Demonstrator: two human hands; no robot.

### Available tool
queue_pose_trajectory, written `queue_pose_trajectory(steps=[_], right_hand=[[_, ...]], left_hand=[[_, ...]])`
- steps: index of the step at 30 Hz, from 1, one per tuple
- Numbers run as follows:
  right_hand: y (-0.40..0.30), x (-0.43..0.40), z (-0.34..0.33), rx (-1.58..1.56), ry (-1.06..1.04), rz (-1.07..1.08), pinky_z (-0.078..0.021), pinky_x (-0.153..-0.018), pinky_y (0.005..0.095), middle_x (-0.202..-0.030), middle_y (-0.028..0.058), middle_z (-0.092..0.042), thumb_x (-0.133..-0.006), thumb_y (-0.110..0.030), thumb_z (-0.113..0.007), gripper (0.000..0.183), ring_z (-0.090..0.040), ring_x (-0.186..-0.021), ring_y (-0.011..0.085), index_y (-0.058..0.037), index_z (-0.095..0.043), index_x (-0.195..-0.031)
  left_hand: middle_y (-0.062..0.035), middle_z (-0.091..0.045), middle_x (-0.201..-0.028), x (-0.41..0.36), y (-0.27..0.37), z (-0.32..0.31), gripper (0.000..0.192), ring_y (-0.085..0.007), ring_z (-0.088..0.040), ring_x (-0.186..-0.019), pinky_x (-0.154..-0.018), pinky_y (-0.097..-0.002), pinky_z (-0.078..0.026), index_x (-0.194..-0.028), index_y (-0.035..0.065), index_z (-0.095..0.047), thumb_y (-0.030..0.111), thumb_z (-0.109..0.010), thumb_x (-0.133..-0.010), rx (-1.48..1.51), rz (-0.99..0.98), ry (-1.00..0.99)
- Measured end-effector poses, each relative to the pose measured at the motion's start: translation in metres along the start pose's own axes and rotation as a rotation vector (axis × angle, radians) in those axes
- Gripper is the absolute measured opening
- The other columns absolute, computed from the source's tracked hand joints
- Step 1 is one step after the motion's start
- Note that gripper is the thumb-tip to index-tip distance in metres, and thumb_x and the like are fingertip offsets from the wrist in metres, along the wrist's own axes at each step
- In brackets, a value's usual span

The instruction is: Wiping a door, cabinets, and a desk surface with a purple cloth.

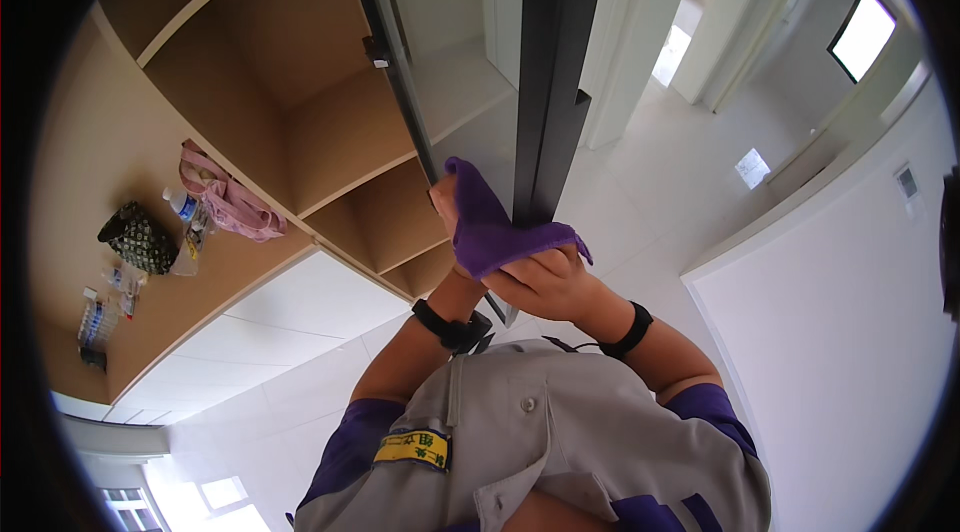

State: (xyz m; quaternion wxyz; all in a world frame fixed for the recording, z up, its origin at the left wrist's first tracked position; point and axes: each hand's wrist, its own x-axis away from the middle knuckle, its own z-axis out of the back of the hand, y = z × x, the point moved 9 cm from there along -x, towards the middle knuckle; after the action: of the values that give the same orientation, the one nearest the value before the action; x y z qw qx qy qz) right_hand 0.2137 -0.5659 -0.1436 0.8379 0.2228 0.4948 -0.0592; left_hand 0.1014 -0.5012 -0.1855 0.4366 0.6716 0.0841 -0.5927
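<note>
A purple cloth [487,224] is draped across the frame and glass of a black-framed cabinet door [559,74], which stands ajar in front of me. My left hand [445,203] is at the glass side of the door, with the cloth over its fingers and palm. On the other side, my right hand [544,280] grips the cloth's edge, close to the dark frame. Folds of fabric hide parts of both hands and the door edge under them. The glass panel [469,104] reflects a pale room and a door.
Wooden cabinet compartments [352,149] lie left of the door. On a wooden shelf [247,273] sit a pink bag [232,198], a patterned dark pouch [139,238] and plastic bottles [96,323]. A black hinge [375,51] joins the door frame. A white wall [825,322] stands at right.
</note>
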Motion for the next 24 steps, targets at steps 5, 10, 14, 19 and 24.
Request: queue_pose_trajectory(steps=[5,10,14,19,24], right_hand=[[0.028,-0.028,0.022,-0.302,0.173,-0.051,-0.0425,-0.07,0.0348,-0.096,0.0027,-0.065,-0.069,-0.012,-0.072,0.019,-0.057,-0.08,0.0227,-0.0127,-0.071,-0.088],[0.07,-0.045,0.046,-0.456,0.463,-0.214,-0.0425,-0.071,0.0369,-0.103,0.0083,-0.056,-0.067,-0.005,-0.076,0.031,-0.053,-0.088,0.0249,-0.0096,-0.06,-0.093],[0.076,-0.002,0.009,-0.677,0.336,-0.402,-0.041,-0.073,0.0361,-0.097,0.0117,-0.054,-0.073,-0.007,-0.074,0.028,-0.048,-0.085,0.0267,-0.0078,-0.054,-0.093],[0.057,0.076,-0.039,-0.922,0.067,-0.444,-0.0413,-0.072,0.0372,-0.092,0.0151,-0.05,-0.077,-0.01,-0.069,0.03,-0.048,-0.083,0.0303,-0.0049,-0.05,-0.099],[0.045,0.105,-0.062,-1.231,-0.137,-0.447,-0.043,-0.073,0.0426,-0.096,0.0198,-0.049,-0.078,-0.006,-0.063,0.032,-0.051,-0.081,0.0372,-0.0022,-0.048,-0.106]], left_hand=[[-0.0041,-0.048,-0.108,-0.049,-0.033,0.013,0.049,-0.0114,-0.052,-0.095,-0.087,-0.0277,-0.044,-0.116,0.0043,-0.04,0.012,-0.072,-0.08,0.274,0.442,0.087],[-0.0087,-0.047,-0.106,-0.103,0.073,0.031,0.048,-0.0196,-0.05,-0.096,-0.087,-0.0306,-0.04,-0.115,0.0013,-0.047,0.016,-0.073,-0.078,0.162,0.0,0.092],[-0.0078,-0.045,-0.115,-0.038,0.075,0.015,0.068,-0.0175,-0.044,-0.108,-0.094,-0.0335,-0.037,-0.129,0.002,-0.037,0.022,-0.075,-0.076,-0.239,-0.004,0.069],[-0.0081,-0.043,-0.117,0.043,0.041,0.01,0.059,-0.018,-0.045,-0.107,-0.093,-0.0331,-0.038,-0.129,0.0014,-0.034,0.014,-0.067,-0.082,-0.098,0.228,-0.012],[-0.0091,-0.044,-0.114,0.099,0.015,0.024,0.044,-0.0181,-0.046,-0.106,-0.091,-0.0325,-0.039,-0.125,0.0001,-0.037,0.008,-0.059,-0.087,-0.301,0.384,0.089]])
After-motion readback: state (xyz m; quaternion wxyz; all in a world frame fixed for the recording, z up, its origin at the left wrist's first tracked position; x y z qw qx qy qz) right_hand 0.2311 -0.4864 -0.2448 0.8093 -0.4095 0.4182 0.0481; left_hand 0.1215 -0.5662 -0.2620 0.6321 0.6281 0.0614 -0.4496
